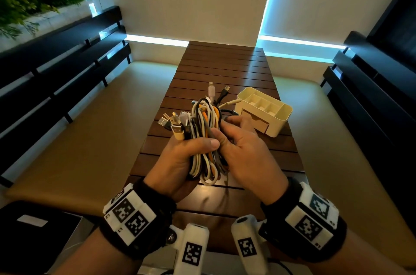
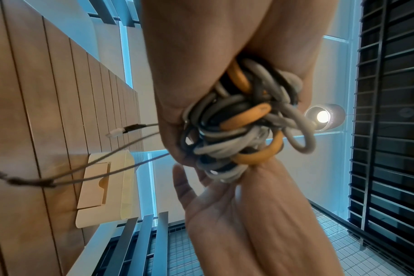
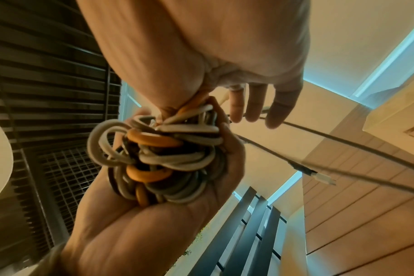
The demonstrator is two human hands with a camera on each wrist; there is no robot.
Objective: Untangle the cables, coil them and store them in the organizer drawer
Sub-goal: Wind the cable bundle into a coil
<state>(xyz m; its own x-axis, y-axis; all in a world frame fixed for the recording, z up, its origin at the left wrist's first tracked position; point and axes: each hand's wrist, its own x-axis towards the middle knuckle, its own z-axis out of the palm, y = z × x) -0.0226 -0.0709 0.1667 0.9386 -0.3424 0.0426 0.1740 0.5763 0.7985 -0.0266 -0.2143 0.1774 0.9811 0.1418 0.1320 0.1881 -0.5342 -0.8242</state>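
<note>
Your left hand [image 1: 180, 157] grips the cable bundle [image 1: 206, 135] around its middle, thumb across the front and fingers wrapped behind, and holds it up above the bench [image 1: 225, 67]. The bundle is a tangle of white, grey, black and orange cables, with loops hanging below your fist and more standing above it. A cluster of USB plugs [image 1: 172, 122] fans out to the left at the top of the bundle. Two smaller connectors [image 1: 219, 90] poke up at the far side.

Your right hand [image 1: 245, 151] sits against the right side of the bundle. Its thumb presses into the cables beside your left thumb. In the right wrist view the fingers [image 3: 255, 104] hang fairly straight and slack, curled round nothing. A thin dark cable [image 3: 343, 143] trails off from the bundle past those fingers, ending in a small plug [image 3: 321, 178] over the slats.

The cream organizer [image 1: 281, 117] stands on the bench just beyond your right hand, right of centre, its top compartments open to view. Its drawer [image 1: 258, 122] faces you and looks closed.

Dark slatted seats [image 1: 67, 67] run along both sides of the bench.
</note>
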